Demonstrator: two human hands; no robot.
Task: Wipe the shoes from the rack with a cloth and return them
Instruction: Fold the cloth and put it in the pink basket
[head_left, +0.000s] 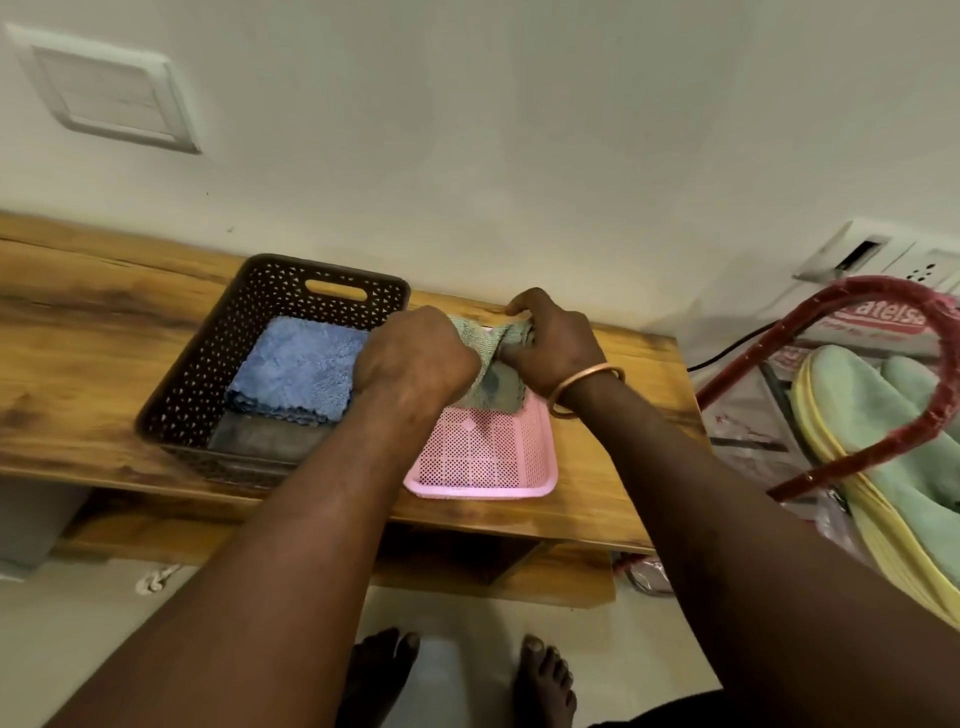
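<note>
both hands meet over the far end of the pink basket (483, 486), which sits on the wooden bench (78, 338). the left hand (415, 358) is curled into a fist round one end of the greenish cloth (491, 387). the right hand (550, 343), a bangle (587, 387) on its wrist, pinches the other end, so the cloth bunches between them. just beside, touching the pink one, stands a brown basket (208, 364) holding a folded blue cloth (301, 369).
</note>
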